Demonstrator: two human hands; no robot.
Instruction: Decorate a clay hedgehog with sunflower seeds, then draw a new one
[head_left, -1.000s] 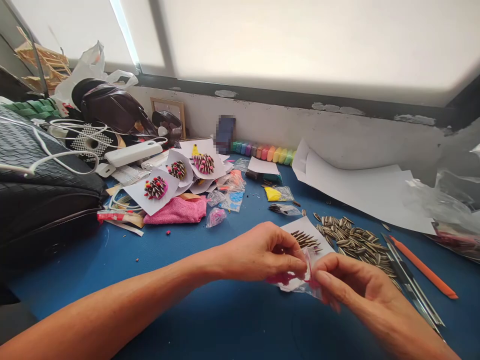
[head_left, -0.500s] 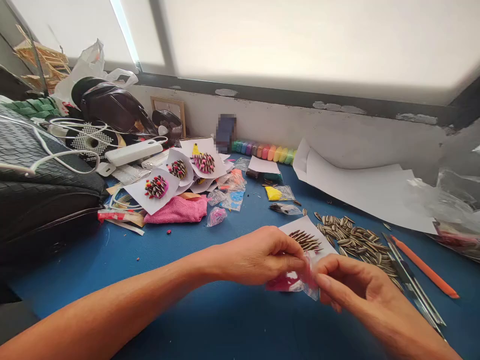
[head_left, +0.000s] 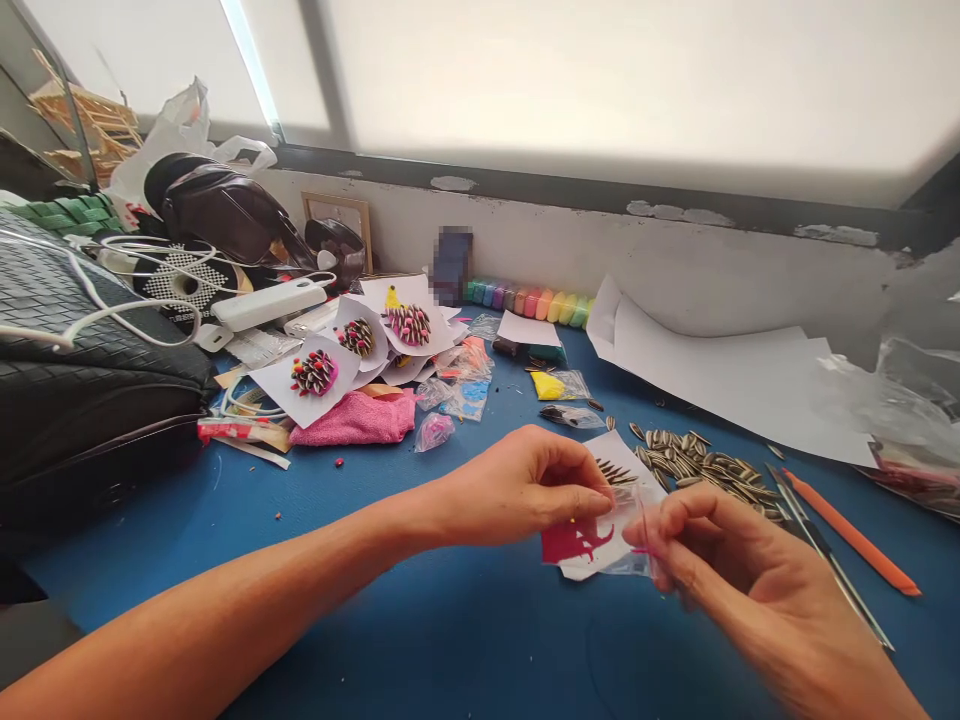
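A small clear plastic bag of magenta clay [head_left: 574, 540] hangs between my two hands above the table. My left hand [head_left: 536, 490] is closed, pinching the bag's upper edge between thumb and fingers. At the bag's right end, my right hand [head_left: 720, 550] is closed too, its thumb and fingertips gripping the clear plastic near a thin streak of magenta. Behind the bag lies a white paper sheet [head_left: 651, 484], partly covered by it. On that sheet several sunflower seeds stand up like spines [head_left: 615, 472]; whatever holds them is hidden.
Loose sunflower seeds [head_left: 701, 465] are heaped behind my right hand. An orange tool [head_left: 855, 535] and metal tools [head_left: 832, 560] lie at the right. Left of centre are seed-covered figures [head_left: 313, 373] on paper and a pink cloth [head_left: 356, 418]. Further back lies a yellow clay packet [head_left: 547, 385].
The bag has been spread flatter, showing more of its magenta clay. My left hand has risen slightly, and my right hand has shifted a little to the right.
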